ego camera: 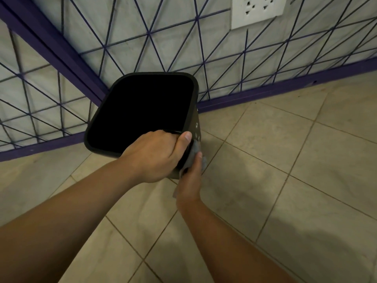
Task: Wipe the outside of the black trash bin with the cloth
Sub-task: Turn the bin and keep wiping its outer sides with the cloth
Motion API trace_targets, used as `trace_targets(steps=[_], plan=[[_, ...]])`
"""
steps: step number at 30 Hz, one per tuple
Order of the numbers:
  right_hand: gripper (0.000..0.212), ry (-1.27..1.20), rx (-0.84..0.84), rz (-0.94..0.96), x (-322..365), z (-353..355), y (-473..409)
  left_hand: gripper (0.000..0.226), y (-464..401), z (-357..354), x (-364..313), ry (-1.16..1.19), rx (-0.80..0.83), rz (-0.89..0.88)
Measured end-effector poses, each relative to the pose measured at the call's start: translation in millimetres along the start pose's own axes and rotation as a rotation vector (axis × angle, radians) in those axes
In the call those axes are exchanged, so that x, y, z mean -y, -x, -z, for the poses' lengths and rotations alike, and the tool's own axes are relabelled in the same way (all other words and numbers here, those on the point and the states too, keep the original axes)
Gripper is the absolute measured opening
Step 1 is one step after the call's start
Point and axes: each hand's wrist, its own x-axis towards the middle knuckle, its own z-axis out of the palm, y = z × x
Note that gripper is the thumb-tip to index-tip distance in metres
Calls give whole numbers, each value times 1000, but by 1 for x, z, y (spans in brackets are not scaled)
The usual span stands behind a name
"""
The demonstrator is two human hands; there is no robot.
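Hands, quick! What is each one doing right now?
Left hand: closed, gripping the near rim of the black trash bin.
Right hand: closed on the grey cloth, pressing it against the bin's outside.

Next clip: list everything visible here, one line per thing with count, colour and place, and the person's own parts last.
trash bin: one, black, open top, in the corner where the two walls meet
cloth: one, grey, pressed against the bin's right outer side
power socket plate: one, white, on the wall at top right
walls: two, pale grey with dark line pattern and purple trim
floor: beige tiles
left hand: one, gripping the bin's near rim
right hand: one, holding the cloth to the bin
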Motion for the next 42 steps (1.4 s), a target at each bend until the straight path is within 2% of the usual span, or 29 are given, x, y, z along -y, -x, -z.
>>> trace_targets(steps=[3,7,8,10,13,17,21,23,27,31,36,40,42], plan=[[55,-47,-62,-102,4,1,-17,62,1,-1,-4,-54,-29,-1],[64,82,0,53,-5,-4,14,57,2,-1,-4,-61,-46,-9],[60,98,2,76,-7,0,15,57,2,-1,-4,-59,-48,-13],[51,125,-46,23,-10,8,-3,57,2,-1,-3,-63,-49,-18],[51,34,-79,-101,-3,6,-20,59,2,0,-3,-56,-45,-30],[50,76,3,36,-9,3,3,57,2,-1,-2,-76,-58,-44],[50,82,-32,-53,1,10,-15,58,2,-2,-2,-79,-67,-47],[49,56,-4,3,3,2,-11,58,2,-1,-1,-81,-70,-52],[65,148,18,111,-2,-1,5,59,2,-1,0,-81,-59,-53],[51,44,-96,-145,1,4,-23,58,3,-2,-1,-94,-63,-42],[59,134,-34,-16,-3,-3,9,54,3,-2,-2,-102,-76,-56],[52,43,-132,-195,0,5,-20,61,3,-2,-1,-99,-75,-52],[54,38,-106,-169,0,-2,-13,62,2,-3,1,-102,-85,-59]])
